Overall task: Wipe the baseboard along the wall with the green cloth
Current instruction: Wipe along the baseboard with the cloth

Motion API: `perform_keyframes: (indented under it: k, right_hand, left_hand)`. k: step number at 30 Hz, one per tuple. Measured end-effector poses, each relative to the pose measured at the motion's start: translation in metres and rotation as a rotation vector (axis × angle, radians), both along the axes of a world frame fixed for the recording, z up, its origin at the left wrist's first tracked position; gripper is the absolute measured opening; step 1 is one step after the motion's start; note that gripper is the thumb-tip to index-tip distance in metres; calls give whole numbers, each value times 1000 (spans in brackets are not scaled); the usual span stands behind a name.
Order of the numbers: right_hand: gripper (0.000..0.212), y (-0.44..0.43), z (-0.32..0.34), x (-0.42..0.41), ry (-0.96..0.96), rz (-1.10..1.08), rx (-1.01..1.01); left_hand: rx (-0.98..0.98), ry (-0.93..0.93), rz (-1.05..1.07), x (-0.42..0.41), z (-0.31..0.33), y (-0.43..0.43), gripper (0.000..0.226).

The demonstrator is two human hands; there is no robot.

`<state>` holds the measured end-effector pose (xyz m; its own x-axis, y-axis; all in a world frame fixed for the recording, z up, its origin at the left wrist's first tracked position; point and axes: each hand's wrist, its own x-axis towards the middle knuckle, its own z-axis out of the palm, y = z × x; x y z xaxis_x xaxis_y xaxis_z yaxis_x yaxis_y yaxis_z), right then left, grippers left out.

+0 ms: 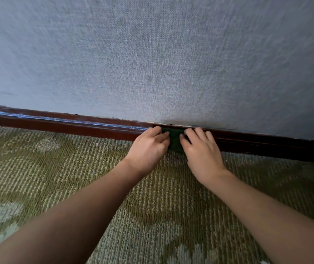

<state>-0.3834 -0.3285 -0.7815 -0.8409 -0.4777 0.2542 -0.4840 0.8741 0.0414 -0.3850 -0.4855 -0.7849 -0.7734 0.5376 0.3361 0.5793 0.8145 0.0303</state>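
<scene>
Where it drapes the baseboard (pixel 76 127), the green cloth (pixel 175 139) (dark) bunches.

Baseboard (pixel 61 124) — dark reddish wood, glossy varnish, scuffed pale along the upper edge. Wall (pixel 152 60): grey woven-look covering, matt, fine grain. Carpet (pixel 152 216) — looped pile, coarse, ribbed, olive. Green cloth (pixel 175 140): soft, matt fabric

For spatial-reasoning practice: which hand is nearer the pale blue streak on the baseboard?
Left. The left hand sits at the end of the blue streak; the right hand lies beyond the green cloth, farther along the baseboard.
</scene>
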Motion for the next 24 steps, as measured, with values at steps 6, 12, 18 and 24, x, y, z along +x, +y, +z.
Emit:
perform_keyframes:
  k: [6,12,18,24]
  right_hand:
    - [32,-1,-1,18,-75,84,147]
    - [44,5,8,11,4,47,76]
    - [36,15,5,1,85,34,31]
    - [40,18,-13,5,88,37,22]
  left_hand:
    - [-37,-102,-44,28,-5,-4,24]
    - [-9,-8,-8,18,8,-4,15]
    - [-23,26,-25,1,9,4,19]
    - [45,22,4,4,-9,5,20]
